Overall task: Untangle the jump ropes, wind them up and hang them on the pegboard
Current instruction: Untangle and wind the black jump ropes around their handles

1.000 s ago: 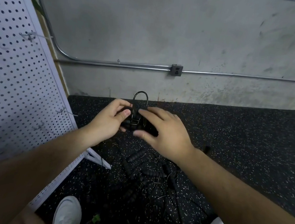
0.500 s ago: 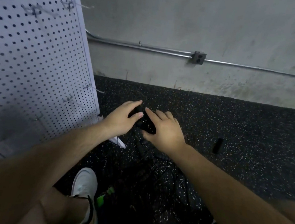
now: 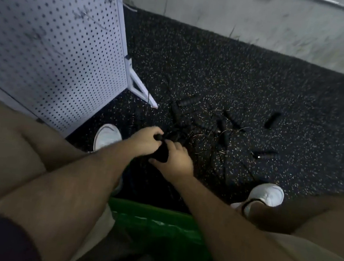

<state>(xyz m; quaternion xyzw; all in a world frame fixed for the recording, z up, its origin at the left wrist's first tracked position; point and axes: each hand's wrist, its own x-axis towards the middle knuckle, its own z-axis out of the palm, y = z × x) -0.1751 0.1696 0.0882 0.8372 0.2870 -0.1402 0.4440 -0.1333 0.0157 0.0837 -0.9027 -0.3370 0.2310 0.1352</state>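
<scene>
**Both hands closed on one rope bundle, the tangle just beyond**

We see the person's left hand (image 3: 145, 141) with its fingers curled round the left end of a black rope bundle (image 3: 161, 154), a rounded black tip showing at the knuckles. The right hand (image 3: 175, 163) grips the same bundle from the right, fingers wrapped over the top and the thumb under the near edge. The two hands sit close together, low between the knees. Blur and dim light keep us from telling whether the bundle touches the floor (image 3: 227, 68), or how its cord is wound.

Just beyond the hands, the remaining jump ropes (image 3: 202, 123) lie in a tangle on the black speckled floor. Their ribbed black handles point several ways, with thin cords looping among them. One loose handle (image 3: 272, 120) lies apart at the far right of the tangle. Another handle (image 3: 265, 155) lies to the right, nearer to us.

The white pegboard (image 3: 54, 42) stands at the left on a white foot (image 3: 140, 88), which reaches toward the tangle. We make out wire hooks (image 3: 89, 17) on the board, though they are blurred.

A white shoe (image 3: 107, 136) rests just left of the hands and a second shoe (image 3: 266, 194) rests to the right. A green surface (image 3: 156, 225) shows near us between the forearms. A grey wall (image 3: 243, 20) closes the far side.
</scene>
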